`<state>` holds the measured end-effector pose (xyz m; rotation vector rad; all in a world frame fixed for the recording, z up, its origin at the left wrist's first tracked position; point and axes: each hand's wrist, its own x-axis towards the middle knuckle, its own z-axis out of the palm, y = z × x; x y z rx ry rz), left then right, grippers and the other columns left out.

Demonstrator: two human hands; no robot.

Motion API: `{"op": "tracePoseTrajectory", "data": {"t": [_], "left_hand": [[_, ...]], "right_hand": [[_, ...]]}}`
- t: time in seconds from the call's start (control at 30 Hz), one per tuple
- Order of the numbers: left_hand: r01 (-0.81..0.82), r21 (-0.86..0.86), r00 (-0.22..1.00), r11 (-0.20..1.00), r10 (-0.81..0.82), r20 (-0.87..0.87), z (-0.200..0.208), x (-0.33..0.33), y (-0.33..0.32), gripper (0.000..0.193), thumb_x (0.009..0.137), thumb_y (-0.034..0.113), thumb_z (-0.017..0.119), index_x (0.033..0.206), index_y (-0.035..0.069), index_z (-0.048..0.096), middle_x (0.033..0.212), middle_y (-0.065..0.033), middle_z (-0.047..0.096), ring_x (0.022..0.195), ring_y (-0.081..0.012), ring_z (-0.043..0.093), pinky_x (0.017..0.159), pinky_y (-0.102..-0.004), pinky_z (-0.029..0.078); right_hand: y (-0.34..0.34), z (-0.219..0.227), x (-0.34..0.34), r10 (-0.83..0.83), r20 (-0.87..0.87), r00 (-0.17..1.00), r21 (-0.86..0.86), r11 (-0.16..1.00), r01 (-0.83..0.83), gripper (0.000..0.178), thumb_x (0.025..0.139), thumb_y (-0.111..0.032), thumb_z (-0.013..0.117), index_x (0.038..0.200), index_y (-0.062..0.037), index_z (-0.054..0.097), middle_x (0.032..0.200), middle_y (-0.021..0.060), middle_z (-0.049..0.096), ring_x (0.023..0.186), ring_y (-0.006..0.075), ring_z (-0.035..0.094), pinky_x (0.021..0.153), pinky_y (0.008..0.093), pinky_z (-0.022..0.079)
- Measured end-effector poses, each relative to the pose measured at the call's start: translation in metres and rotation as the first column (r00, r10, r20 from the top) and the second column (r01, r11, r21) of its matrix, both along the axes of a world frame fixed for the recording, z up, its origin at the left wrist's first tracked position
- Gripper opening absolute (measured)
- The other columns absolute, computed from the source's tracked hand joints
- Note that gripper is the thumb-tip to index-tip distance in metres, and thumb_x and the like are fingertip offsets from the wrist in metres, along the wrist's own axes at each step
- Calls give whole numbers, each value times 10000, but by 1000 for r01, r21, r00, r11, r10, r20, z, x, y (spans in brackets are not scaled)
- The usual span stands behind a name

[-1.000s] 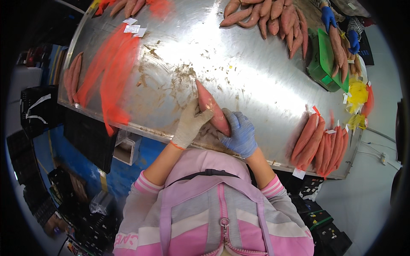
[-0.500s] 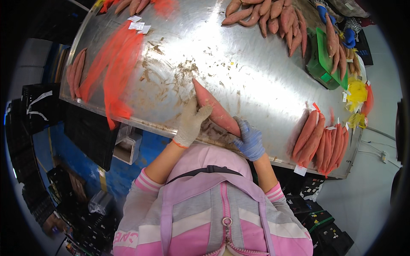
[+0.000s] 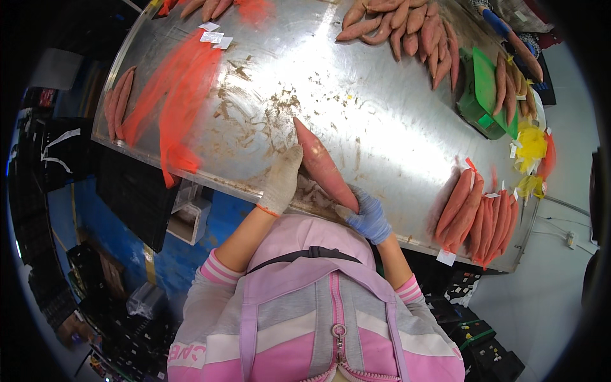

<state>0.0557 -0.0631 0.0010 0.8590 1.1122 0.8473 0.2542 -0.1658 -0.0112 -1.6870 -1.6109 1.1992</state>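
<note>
Both my hands on one long sweet potato (image 3: pixel 324 167), lying diagonally at the near edge of the steel worktop (image 3: pixel 382 114). Left hand (image 3: pixel 282 181), in a beige knit glove, presses flat against its side, fingers together, likely to steady it. Right hand (image 3: pixel 368 216), blue glove, wraps the lower tip. Worktop is shiny, smeared with soil. Orange net sleeves (image 3: pixel 178 108) left, netted bundle (image 3: pixel 480 213) right, loose pile (image 3: pixel 407 28) far side, green scale (image 3: pixel 487 95). Dark crates (image 3: pixel 133 191) under the worktop, blue floor.

Lit brightly from overhead, with white glare smeared across the steel counter (image 3: pixel 382 121). Bent hard by fisheye at the rim, dark in the corners. Sharp at centre, slightly soft toward the edges.
</note>
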Motion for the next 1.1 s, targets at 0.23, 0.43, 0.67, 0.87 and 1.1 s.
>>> {"op": "tracePoseTrajectory", "data": {"t": [0.23,0.43,0.67,0.87,1.1], "left_hand": [[239,-147,965,960,-218,148,-4,-1,-7,481,951,418,408,1178,6,511,975,-87,623,640,-78,548,565,-220,456],[399,93,912,912,-383,-146,-3,8,-12,482,914,402,493,1173,-4,505,997,-123,624,821,-191,601,705,-306,478],[371,146,918,917,-338,-207,-2,11,-18,649,780,471,657,1147,-41,500,1007,-166,614,928,-260,595,819,-333,467],[284,46,949,958,-274,-155,-2,9,-17,645,741,347,715,1183,-45,457,1058,-148,583,980,-223,557,854,-336,451],[-21,236,970,971,77,-231,20,-76,45,612,705,215,711,1192,-34,437,1066,-183,567,960,-248,562,840,-356,452]], "right_hand": [[-6,2,-2,-420,-560,714,-494,861,119,677,752,-571,599,1120,-3,572,535,-12,445,425,81,354,427,228,264],[-5,7,-6,-468,-677,567,-537,842,53,621,727,-527,646,1071,-13,588,521,-25,418,408,66,309,417,226,224],[1,4,-15,-321,-490,810,-420,902,104,615,748,-376,705,1182,26,537,1089,147,611,1000,229,574,885,331,443],[18,4,-27,-57,-120,991,-238,971,27,620,749,-359,707,1222,-5,517,1078,156,623,998,254,587,867,335,454],[27,4,-40,33,-143,989,-23,999,-36,484,795,-224,665,1226,-46,530,1027,124,631,904,216,613,810,312,477]]}}
